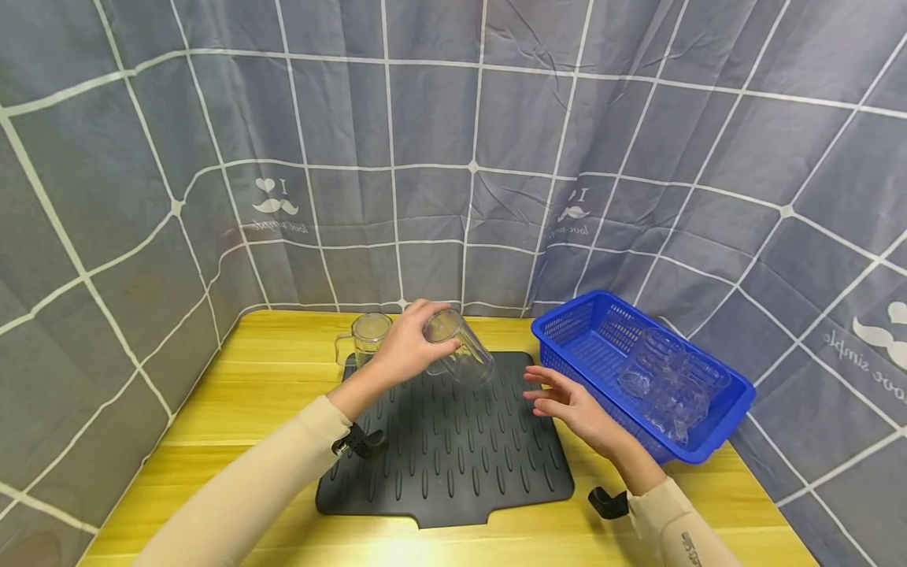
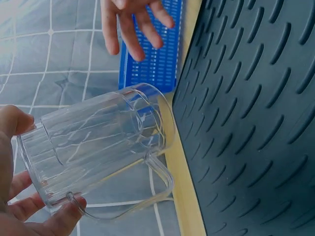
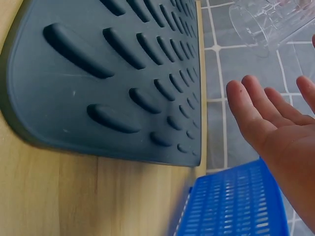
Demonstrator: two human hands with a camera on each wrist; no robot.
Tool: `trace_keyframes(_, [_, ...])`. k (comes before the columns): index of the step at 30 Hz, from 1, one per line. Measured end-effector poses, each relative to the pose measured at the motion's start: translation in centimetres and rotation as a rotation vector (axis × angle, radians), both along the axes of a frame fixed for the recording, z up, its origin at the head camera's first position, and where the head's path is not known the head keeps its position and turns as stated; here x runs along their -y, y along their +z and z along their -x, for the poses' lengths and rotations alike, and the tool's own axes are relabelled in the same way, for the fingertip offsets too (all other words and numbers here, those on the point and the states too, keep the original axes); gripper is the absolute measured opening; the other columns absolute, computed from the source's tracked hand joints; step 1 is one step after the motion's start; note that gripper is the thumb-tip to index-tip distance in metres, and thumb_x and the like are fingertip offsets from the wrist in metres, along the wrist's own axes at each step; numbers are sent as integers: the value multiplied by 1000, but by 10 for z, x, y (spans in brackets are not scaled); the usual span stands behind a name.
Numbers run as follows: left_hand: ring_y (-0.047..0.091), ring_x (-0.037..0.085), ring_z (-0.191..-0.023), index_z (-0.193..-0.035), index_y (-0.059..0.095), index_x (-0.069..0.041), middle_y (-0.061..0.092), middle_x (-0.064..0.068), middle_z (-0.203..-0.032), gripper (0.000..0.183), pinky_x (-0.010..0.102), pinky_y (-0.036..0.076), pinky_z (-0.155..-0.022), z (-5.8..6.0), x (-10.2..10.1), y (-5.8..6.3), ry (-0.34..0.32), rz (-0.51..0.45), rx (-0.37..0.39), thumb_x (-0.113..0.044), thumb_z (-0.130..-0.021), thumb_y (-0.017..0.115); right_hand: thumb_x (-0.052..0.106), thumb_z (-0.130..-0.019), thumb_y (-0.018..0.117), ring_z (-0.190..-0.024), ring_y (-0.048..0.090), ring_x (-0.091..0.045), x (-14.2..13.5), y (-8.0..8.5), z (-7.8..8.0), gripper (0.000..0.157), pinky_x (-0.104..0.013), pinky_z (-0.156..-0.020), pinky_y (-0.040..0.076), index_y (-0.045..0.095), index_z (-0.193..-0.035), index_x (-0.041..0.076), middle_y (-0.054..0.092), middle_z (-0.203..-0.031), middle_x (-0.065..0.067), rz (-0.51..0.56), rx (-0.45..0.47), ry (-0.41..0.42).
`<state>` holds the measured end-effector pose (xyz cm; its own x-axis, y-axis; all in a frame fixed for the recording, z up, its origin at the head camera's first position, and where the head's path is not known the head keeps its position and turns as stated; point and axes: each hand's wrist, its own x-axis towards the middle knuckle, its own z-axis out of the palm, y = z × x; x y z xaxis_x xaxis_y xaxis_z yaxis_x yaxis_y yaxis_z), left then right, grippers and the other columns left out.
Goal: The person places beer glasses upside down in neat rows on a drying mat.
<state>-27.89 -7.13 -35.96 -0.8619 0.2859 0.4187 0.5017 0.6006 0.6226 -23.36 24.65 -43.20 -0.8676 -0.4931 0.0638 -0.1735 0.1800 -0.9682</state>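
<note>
- Clear glass or plastic, I cannot tell which, makes up the mug (image 1: pixel 466 356) in the left hand (image 1: pixel 407 346); light passes right through its walls, with pale streaks and glints running along them.
- Its body is tall and mostly straight-sided, marked by lengthwise lines, and a ring shows inside the end away from the grip.
- A transparent handle (image 2: pixel 170 184) loops out from the side, one root just beside the gripping fingers, the other near the far end.
- The left hand is clamped on one end of this mug, thumb on one side and fingers round the other.
- From that grip the mug slants down to the right, held above the black ridged mat (image 1: pixel 453 457).
- To the left of the grip, partly behind the hand, a second clear mug (image 1: pixel 370 335) stands with its handle turned away to the left.
- To the right of the grip, well apart from the held mug, the right hand (image 1: pixel 574 405) has its fingers apart, near the blue basket (image 1: pixel 584 354).
- Farther right of the grip, see-through glassware (image 1: pixel 666 382) lies heaped in that basket, its outlines overlapping too much to count.
</note>
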Motion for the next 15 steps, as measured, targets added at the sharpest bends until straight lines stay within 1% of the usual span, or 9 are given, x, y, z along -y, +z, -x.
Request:
trace_keyframes(1, [51, 18, -78, -130, 52, -24, 52, -3, -119, 59, 32, 41, -63, 1, 0, 1, 2, 3, 2, -42, -77, 69, 15, -95, 51, -125, 41, -40, 0, 0, 0, 49, -33, -90, 48, 36, -141, 20, 38, -142, -8, -7, -4, -2])
trace_keyframes(2, [52, 19, -80, -129, 53, -23, 52, -3, -119, 58, 31, 41, -64, 3, 0, 1, 9, 9, 3, -42, -77, 70, 15, -95, 51, -125, 42, -39, -1, -1, -1, 48, -32, -90, 48, 36, -141, 20, 38, -142, -8, -13, -6, -5])
trace_keyframes(4, [54, 18, -85, -128, 54, -23, 52, -3, -119, 57, 31, 42, -67, 6, 0, 2, 22, 21, 6, -41, -76, 70, 13, -95, 51, -125, 42, -38, -1, -1, -1, 47, -29, -90, 48, 37, -140, 20, 38, -142, -8, -23, -7, -11])
trace_keyframes(9, [53, 19, -102, -127, 54, -25, 51, -4, -122, 57, 36, 45, -77, 14, -1, 0, 44, 65, 11, -42, -75, 70, 10, -95, 50, -126, 42, -38, -3, -1, -2, 46, -28, -89, 48, 39, -139, 19, 39, -142, -9, -33, -16, -23])
trace_keyframes(12, [53, 19, -106, -128, 54, -26, 49, -6, -123, 58, 38, 46, -80, 18, -2, -2, 52, 95, 22, -44, -75, 70, 12, -94, 52, -125, 42, -38, -4, -2, -3, 46, -28, -89, 48, 40, -139, 19, 39, -141, -8, -36, -16, -29])
trace_keyframes(15, [53, 20, -105, -129, 54, -25, 49, -6, -122, 59, 39, 47, -80, 22, -3, -3, 49, 118, 37, -43, -75, 70, 16, -94, 54, -124, 44, -38, -5, -3, -4, 47, -29, -88, 49, 41, -138, 20, 40, -141, -8, -36, -9, -30])
